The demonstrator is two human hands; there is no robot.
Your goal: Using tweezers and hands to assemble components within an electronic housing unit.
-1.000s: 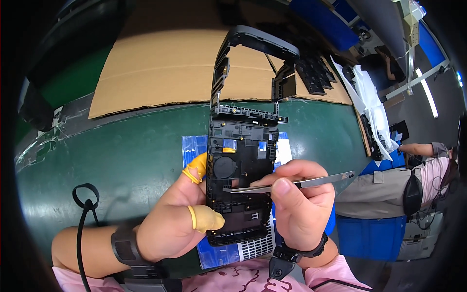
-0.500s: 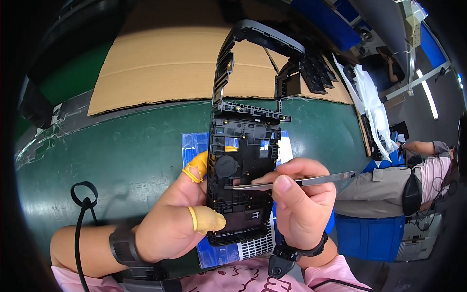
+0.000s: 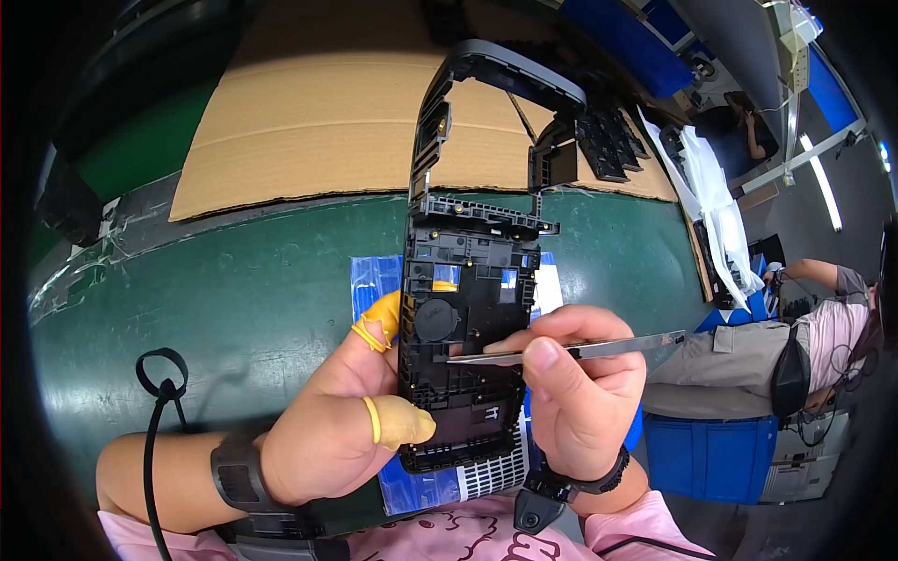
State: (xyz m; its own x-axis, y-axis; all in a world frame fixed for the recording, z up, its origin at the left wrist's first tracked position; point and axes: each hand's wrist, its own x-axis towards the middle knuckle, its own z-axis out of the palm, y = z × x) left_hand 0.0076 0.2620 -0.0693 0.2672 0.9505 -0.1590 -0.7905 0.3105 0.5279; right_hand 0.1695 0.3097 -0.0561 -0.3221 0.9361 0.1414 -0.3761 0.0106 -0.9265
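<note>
Two hands in frame, both busy. Left hand (image 3: pixel 323 421) x1: gripping one black housing (image 3: pixel 496 323) by its lower left side, thumb on the near face, index finger round the left edge. Two yellow finger cots (image 3: pixel 404 422) show on that hand, one on the thumb, one on the index finger; other fingertips hidden.

Right hand (image 3: pixel 585 393) x1: pinching one pair of metal tweezers (image 3: pixel 622 346) between thumb and fingers. Tips point left, over the lower middle of the housing; can't tell if they touch it.

Housing: held up over the green surface (image 3: pixel 234 318), long axis running away from the person, inner face toward the camera. One large opening at the far end, one round black disc (image 3: pixel 434 321) at the left of the middle section, two small windows (image 3: pixel 446 279) just beyond the disc. Several brass inserts, too small to count reliably.

Underneath: blue-and-white packaging (image 3: pixel 369 280), partly hidden, piece count unclear. Behind: one big cardboard sheet (image 3: pixel 299 122); several black parts (image 3: pixel 608 145) overlap near its right end, can't count. One crumpled white sheet (image 3: pixel 711 192) right of those.

Left: one looped black cable (image 3: pixel 150 458). Two wrist straps (image 3: pixel 245 475), one per arm. Far right: one co-worker (image 3: pixel 730 365) in grey trousers beside a blue bin (image 3: pixel 706 458).
</note>
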